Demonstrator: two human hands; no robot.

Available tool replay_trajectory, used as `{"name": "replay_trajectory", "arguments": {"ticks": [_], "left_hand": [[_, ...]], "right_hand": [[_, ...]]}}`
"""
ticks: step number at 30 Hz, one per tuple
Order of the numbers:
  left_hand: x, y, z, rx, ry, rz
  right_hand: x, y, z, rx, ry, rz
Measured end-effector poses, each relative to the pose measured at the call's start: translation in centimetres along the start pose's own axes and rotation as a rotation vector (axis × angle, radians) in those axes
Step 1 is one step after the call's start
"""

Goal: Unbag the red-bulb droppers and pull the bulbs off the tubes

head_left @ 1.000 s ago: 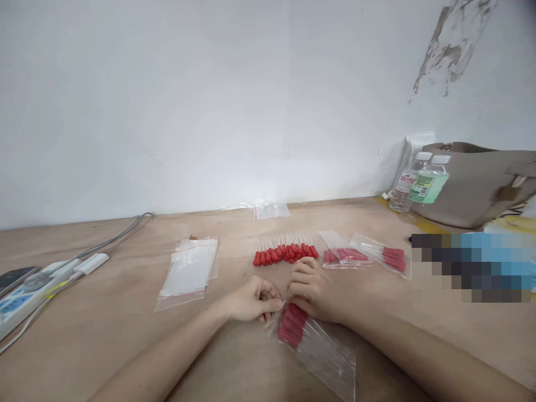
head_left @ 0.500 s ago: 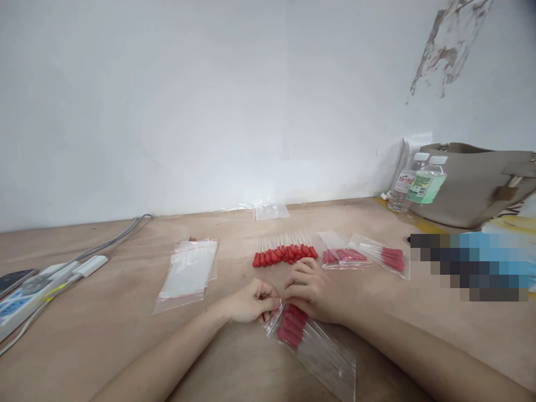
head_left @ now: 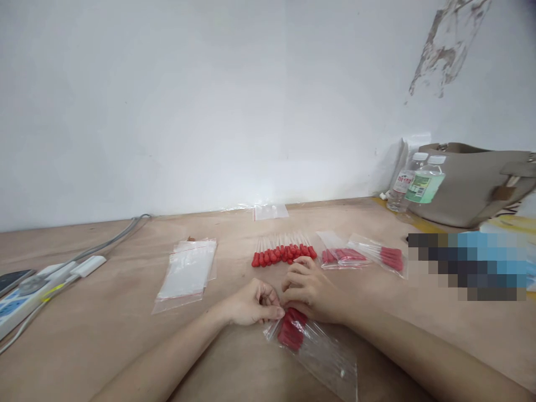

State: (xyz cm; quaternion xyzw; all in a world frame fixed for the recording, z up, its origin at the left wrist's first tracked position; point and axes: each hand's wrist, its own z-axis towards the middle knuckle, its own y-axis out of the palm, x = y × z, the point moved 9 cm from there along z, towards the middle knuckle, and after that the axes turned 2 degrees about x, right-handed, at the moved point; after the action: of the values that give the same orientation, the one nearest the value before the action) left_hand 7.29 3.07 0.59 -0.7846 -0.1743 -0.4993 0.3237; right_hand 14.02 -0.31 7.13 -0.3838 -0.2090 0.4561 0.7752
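Note:
A clear zip bag lies at the table's near edge, with several red-bulbed droppers inside, bulbs toward its zip end. My left hand pinches the zip end of this bag between thumb and fingers. Curled over the bag's upper corner, my right hand grips its edge close to the left fingertips; its exact hold is partly hidden. Beyond the hands, a row of loose droppers with red bulbs lies with the pale tips toward the wall.
Left of the row is a stack of flat zip bags. Filled bags lie to the right. A power strip and phone sit far left. Bottles and a grey handbag stand back right. One small bag rests by the wall.
My left thumb has slid slightly right and down along the bag's zip end, toward the red bulbs. The right hand has barely moved.

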Motion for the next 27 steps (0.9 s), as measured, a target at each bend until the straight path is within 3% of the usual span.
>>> {"name": "replay_trajectory", "arguments": {"ticks": [9, 18, 24, 27], "left_hand": [[-0.4, -0.7, 0.1, 0.1, 0.028, -0.024], [2.9, -1.1, -2.4, 0.223, 0.526, 0.445], [4.4, -0.7, -3.6, 0.409, 0.915, 0.665], [4.6, -0.3, -3.6, 0.45, 0.997, 0.765]], "right_hand": [[0.0, 0.7, -0.9, -0.016, -0.037, -0.098], [-0.2, -0.2, -1.6, 0.113, -0.035, -0.112], [1.1, 0.3, -2.2, 0.166, 0.074, 0.03], [1.6, 0.4, -2.5, 0.188, 0.119, 0.065]]}}
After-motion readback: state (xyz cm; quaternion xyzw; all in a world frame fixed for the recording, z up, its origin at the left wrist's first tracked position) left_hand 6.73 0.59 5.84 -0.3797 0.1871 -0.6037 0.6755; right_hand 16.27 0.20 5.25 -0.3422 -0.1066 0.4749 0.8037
